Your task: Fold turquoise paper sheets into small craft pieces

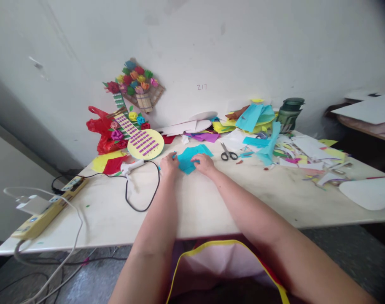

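Note:
Blue paper lies on the white table between my two hands. My left hand is at its left edge, fingers curled and pressed together; what they pinch is too small to make out. My right hand rests on the paper's right part, with its fingers bent and touching the sheet. Black-handled scissors lie to the right of my right hand. To the left of my left hand is a white glue gun with a black cord looping toward me.
Behind on the left stand a yellow guitar-shaped craft, paper flowers and a red bag. A power strip lies front left. Paper scraps and a green bottle are on the right.

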`<state>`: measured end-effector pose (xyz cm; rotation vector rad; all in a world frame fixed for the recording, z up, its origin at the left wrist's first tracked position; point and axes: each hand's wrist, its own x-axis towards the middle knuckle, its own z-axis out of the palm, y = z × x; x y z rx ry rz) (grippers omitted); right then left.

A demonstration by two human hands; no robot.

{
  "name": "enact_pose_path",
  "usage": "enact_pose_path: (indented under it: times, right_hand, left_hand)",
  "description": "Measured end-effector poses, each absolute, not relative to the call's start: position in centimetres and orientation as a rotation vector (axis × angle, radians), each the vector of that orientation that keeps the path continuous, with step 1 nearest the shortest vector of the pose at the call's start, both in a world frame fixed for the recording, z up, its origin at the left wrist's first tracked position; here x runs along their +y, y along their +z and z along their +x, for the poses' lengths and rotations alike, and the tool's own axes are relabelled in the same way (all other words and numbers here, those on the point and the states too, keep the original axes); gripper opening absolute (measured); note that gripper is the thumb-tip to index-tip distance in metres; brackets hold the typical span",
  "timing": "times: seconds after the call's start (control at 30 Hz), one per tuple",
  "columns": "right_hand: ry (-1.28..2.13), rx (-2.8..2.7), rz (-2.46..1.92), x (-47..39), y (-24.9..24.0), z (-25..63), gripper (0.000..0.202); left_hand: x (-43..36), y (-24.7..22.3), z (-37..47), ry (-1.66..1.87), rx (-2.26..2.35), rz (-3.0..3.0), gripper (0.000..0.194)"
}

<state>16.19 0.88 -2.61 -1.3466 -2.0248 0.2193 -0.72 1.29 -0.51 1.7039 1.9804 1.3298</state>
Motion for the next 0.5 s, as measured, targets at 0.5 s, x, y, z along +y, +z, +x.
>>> enact_pose_path:
  times: [0.5]
  right_hand:
    - [0.057, -2.29, -1.436, -0.2, -1.9, 15.8, 0.023]
  left_hand:
    - [1.2, -1.3, 0.5, 1.271, 1.55, 1.662, 0.019]
